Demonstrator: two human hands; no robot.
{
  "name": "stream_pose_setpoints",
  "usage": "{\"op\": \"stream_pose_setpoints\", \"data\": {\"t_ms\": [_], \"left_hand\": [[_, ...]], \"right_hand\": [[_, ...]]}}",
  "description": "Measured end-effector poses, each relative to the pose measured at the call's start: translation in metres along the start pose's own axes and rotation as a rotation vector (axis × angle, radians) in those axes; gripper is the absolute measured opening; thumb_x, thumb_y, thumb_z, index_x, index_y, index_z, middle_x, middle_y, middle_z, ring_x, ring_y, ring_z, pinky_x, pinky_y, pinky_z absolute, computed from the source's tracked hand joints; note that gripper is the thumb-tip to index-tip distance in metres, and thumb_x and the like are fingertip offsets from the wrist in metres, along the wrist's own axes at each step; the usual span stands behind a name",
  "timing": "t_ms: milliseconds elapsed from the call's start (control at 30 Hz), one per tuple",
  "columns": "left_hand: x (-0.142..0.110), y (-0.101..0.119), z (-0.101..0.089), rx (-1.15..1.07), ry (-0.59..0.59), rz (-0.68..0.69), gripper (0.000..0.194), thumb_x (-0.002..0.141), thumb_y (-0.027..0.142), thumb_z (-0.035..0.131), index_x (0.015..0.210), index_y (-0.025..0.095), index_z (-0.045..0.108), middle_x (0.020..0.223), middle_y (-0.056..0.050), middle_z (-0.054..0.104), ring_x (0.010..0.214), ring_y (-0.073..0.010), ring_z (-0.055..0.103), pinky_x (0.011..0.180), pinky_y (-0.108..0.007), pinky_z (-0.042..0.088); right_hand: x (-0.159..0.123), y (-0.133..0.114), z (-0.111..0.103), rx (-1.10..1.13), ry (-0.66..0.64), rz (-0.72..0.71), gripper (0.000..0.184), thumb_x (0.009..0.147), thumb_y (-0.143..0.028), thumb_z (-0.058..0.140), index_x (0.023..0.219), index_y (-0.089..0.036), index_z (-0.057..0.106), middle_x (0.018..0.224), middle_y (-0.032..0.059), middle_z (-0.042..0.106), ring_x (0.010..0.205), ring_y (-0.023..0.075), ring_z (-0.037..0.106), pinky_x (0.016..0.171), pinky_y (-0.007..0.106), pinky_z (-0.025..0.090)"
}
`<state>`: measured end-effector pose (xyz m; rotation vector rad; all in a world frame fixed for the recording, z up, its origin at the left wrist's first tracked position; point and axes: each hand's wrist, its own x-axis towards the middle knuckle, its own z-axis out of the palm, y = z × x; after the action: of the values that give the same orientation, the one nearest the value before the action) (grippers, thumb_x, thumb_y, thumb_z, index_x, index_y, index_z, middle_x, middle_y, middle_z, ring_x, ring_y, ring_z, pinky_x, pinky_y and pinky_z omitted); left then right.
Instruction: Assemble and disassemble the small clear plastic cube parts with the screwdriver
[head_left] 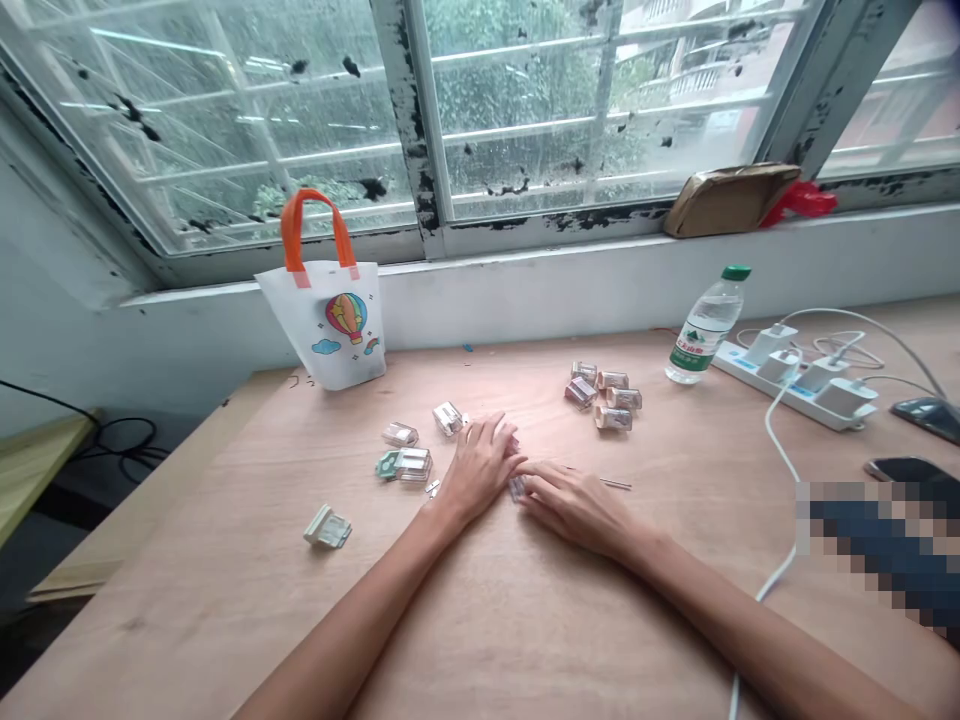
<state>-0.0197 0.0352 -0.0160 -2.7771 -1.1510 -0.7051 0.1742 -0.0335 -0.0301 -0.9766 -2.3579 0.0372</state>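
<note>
Cupping a small clear plastic part, the left hand and right hand are forming narrow grips, hold unclear; slipping fingers could flick it away.

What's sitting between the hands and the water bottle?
In the head view, a small cluster of clear plastic boxes lies on the pale wooden table, between the right hand and the clear plastic water bottle with a green cap.

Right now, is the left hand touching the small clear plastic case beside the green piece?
Apart: the head view shows a gap between the left hand and the case.
</note>
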Motion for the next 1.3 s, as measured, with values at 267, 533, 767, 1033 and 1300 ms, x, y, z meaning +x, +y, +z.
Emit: {"op": "stream_pose_setpoints", "data": {"t_ms": [267, 533, 767, 1033, 1300], "left_hand": [[0.01, -0.04, -0.062, -0.134, 0.16, -0.197, 0.035, 0.102, 0.038, 0.048, 0.131, 0.019, 0.055, 0.123, -0.012, 0.069, 0.105, -0.0231, 0.067, 0.096, -0.038, 0.049], [0.021, -0.087, -0.07, -0.145, -0.162, -0.372, 0.026, 0.083, 0.038, 0.07, 0.102, 0.02, 0.068, 0.096, -0.008, 0.075, 0.09, -0.0264, 0.068, 0.077, -0.032, 0.049], [0.024, -0.122, -0.072, -0.352, -0.065, -0.36, 0.039, 0.078, 0.027, 0.069, 0.115, 0.018, 0.059, 0.12, -0.011, 0.069, 0.112, -0.0277, 0.065, 0.094, -0.037, 0.051], [0.024, -0.144, -0.065, -0.411, -0.091, -0.24, 0.032, 0.07, 0.012, 0.067, 0.099, 0.02, 0.055, 0.118, -0.008, 0.066, 0.111, -0.0259, 0.063, 0.096, -0.038, 0.048], [0.019, -0.144, -0.065, -0.234, -0.159, -0.144, 0.03, 0.074, 0.007, 0.052, 0.1, 0.02, 0.058, 0.101, -0.006, 0.064, 0.095, -0.0222, 0.061, 0.085, -0.034, 0.049]], "right_hand": [[0.025, 0.009, 0.008, 0.013, 0.11, 0.238, 0.038, 0.102, -0.037, 0.051, 0.137, -0.023, 0.053, 0.141, 0.0156, 0.059, 0.125, 0.0322, 0.059, 0.093, 0.049, 0.056], [0.07, 0.038, 0.019, 0.032, -0.061, 0.285, 0.03, 0.099, -0.033, 0.057, 0.124, -0.02, 0.067, 0.116, 0.0143, 0.071, 0.108, 0.0293, 0.065, 0.095, 0.045, 0.049], [0.115, 0.085, 0.024, -0.038, -0.074, 0.437, 0.045, 0.097, -0.037, 0.061, 0.135, -0.013, 0.061, 0.128, 0.0212, 0.065, 0.117, 0.0337, 0.062, 0.099, 0.046, 0.048], [0.16, 0.078, 0.034, 0.179, -0.135, 0.257, 0.026, 0.092, -0.013, 0.062, 0.116, -0.017, 0.072, 0.117, 0.0117, 0.07, 0.098, 0.022, 0.067, 0.088, 0.034, 0.052], [0.158, 0.073, 0.043, 0.144, -0.194, 0.213, 0.02, 0.095, -0.028, 0.062, 0.105, -0.02, 0.078, 0.108, 0.0106, 0.073, 0.096, 0.0227, 0.067, 0.085, 0.032, 0.048]]}}
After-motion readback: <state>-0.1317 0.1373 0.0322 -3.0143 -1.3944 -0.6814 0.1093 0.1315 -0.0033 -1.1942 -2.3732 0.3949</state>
